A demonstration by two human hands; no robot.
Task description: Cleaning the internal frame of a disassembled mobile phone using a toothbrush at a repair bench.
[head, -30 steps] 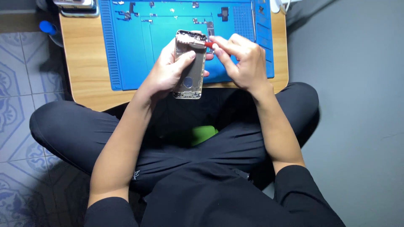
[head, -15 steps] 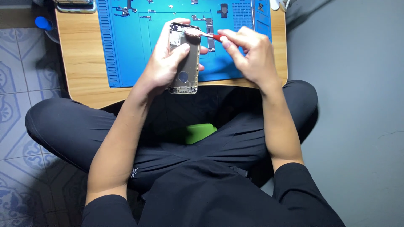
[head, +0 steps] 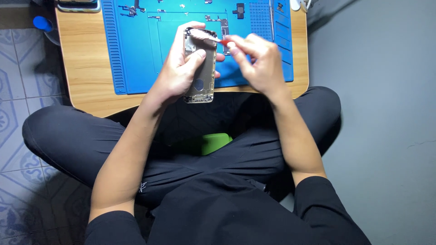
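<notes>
My left hand (head: 179,72) grips an opened phone housing (head: 203,77), a bare metal shell held upright above a blue repair mat (head: 136,54). The thumb lies across the shell's middle. My right hand (head: 259,61) pinches a thin tool with a red handle (head: 222,41). Its tip rests on the upper edge of the housing. Both hands hover over the near edge of a low wooden table (head: 81,68).
Small phone parts and screws (head: 225,27) lie scattered along the far side of the mat. A phone (head: 77,5) sits at the table's far left corner. A green object (head: 213,143) lies between my crossed legs. Tiled floor is at left, grey floor at right.
The view shifted, so table and hands sit higher in frame. The housing stays in my left hand, and the red-handled tool now touches its top edge.
</notes>
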